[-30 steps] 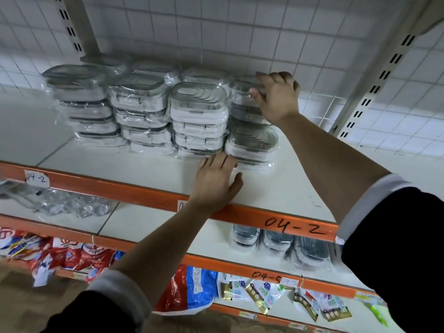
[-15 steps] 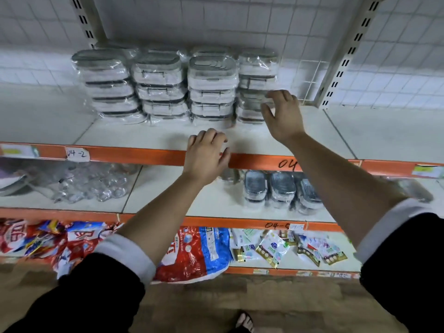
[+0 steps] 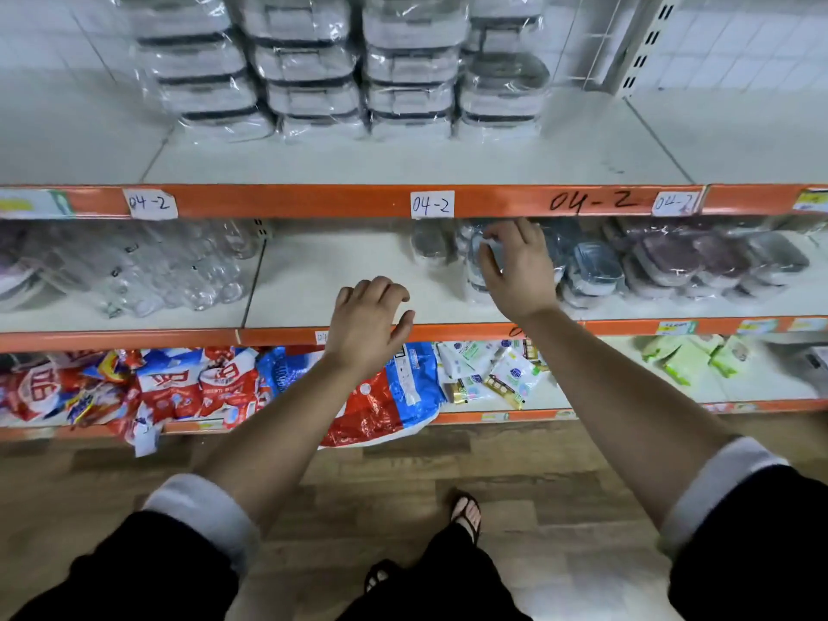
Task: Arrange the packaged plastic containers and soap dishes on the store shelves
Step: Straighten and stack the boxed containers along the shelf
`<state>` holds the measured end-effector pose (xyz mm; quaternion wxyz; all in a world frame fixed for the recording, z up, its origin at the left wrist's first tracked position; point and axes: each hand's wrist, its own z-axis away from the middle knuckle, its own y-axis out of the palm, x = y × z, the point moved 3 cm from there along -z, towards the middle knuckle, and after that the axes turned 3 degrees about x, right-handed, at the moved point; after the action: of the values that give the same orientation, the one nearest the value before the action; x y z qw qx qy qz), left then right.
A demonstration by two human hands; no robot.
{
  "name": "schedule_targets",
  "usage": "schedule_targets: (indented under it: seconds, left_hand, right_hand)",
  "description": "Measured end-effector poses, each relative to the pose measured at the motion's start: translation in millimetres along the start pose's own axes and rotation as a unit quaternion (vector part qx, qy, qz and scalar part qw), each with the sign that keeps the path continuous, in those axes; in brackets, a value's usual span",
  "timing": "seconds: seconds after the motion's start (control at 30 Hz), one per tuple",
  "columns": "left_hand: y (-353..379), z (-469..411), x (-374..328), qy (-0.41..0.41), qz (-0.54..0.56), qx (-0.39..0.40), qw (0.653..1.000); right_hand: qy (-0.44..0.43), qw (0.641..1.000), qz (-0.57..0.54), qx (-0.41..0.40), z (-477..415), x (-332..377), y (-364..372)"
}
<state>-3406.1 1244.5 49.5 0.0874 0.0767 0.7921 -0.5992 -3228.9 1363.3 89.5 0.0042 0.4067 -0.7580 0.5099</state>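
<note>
Several stacks of plastic-wrapped grey and white containers (image 3: 313,69) stand side by side at the back of the upper shelf (image 3: 403,165). On the middle shelf (image 3: 340,280) lie more wrapped containers (image 3: 596,273) in a loose group at the right. My right hand (image 3: 517,266) is under the upper shelf with fingers spread, over the leftmost of those wrapped containers; whether it touches them is unclear. My left hand (image 3: 367,320) hovers over the front edge of the middle shelf, fingers loosely curled, holding nothing.
Clear glass jars (image 3: 179,271) lie at the left of the middle shelf. Red and blue bags (image 3: 192,387) and small sachets (image 3: 493,374) fill the bottom shelf. Orange shelf rails carry handwritten 04-2 labels (image 3: 431,204). Wooden floor and my sandalled foot (image 3: 466,515) are below.
Both hands came down from the upper shelf to the middle shelf. The right hand left the stacked containers and now reaches the wrapped ones below. The view tilted downward.
</note>
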Motion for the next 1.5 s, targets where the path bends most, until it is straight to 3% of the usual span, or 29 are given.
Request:
schedule_targets:
  seconds: [0.27,0.43,0.67,0.73,1.0,1.27,1.37,1.5]
  left_hand:
    - [83.9,-5.8,15.5,-0.031,0.028,0.096,0.994]
    - [154.6,-25.2,17.7,-0.052,0.050,0.124,0.990]
    - [239.6,-68.9,31.4,-0.071,0.059,0.129,0.987]
    - [257.7,-86.2,37.0,-0.083,0.055,0.128,0.987]
    - [298.6,-188.6,64.8,-0.076,0.007,0.121,0.990]
    - [321.5,-239.6,72.8,-0.136,-0.046,0.172,0.974]
    - [316.5,-232.8,72.5,-0.166,-0.058,0.139,0.975]
    - [305.2,-197.2,70.9,-0.195,-0.002,0.054,0.979]
  right_hand:
    - [0.078,0.983,0.038,0.161,32.0,-62.5,75.5]
    - [0.126,0.973,0.039,0.187,27.3,-116.3,116.1]
    - [0.059,0.966,0.137,0.210,9.6,-163.7,176.8]
    - [0.062,0.967,0.148,0.200,4.5,-172.2,187.8]
    - [0.082,0.995,0.060,0.017,-10.2,-184.3,200.6]
    - [0.117,0.993,0.020,-0.017,-21.0,-195.4,207.3]
    - [0.138,0.990,0.025,0.033,-27.0,-196.5,211.7]
    - [0.172,0.985,0.013,0.026,-24.8,-190.4,211.8]
